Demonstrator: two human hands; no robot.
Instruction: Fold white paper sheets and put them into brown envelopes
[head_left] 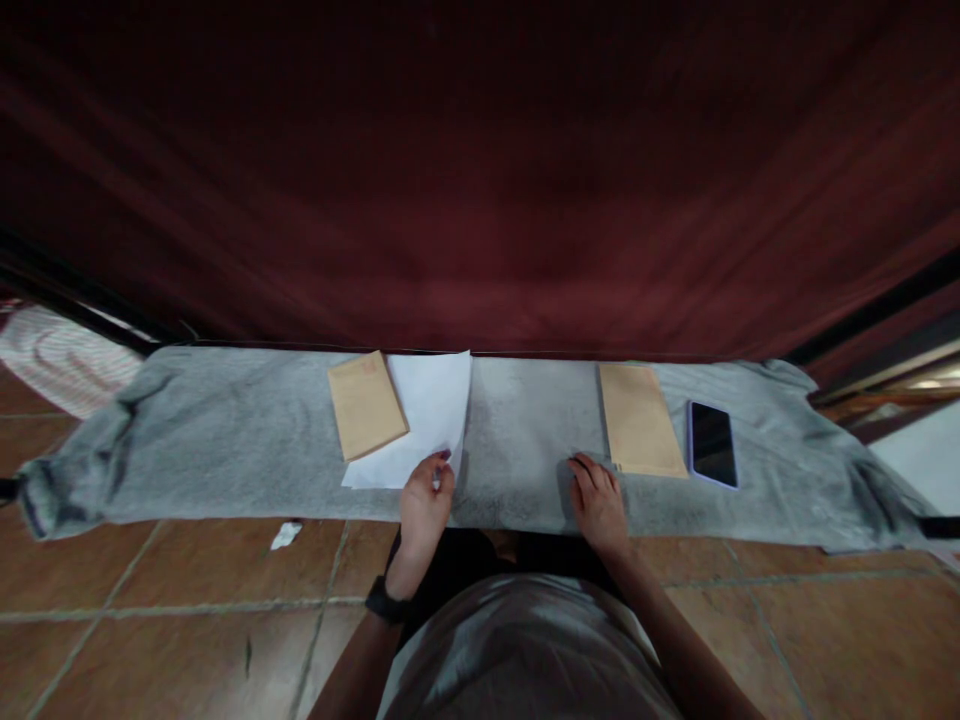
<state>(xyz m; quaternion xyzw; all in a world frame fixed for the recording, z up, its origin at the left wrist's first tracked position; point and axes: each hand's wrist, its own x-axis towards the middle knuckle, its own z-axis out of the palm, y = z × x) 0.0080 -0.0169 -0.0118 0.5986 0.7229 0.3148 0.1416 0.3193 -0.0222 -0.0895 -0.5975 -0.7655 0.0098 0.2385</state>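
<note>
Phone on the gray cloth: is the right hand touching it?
Apart. The head view shows the tan envelope lying between the phone and the right hand.

Has a cloth (525, 420) running from left to right, with a curtain (480, 240) behind and the floor (217, 570) before and lower. Bears paper (431, 395) left of the middle, with the left envelope (367, 405) on top of its left part. Bears the right envelope (641, 420) right of the middle, with a phone (713, 445) just beside it, farther right. Shows a scrap (286, 535) on the floor, before the cloth, toward the left.
</note>
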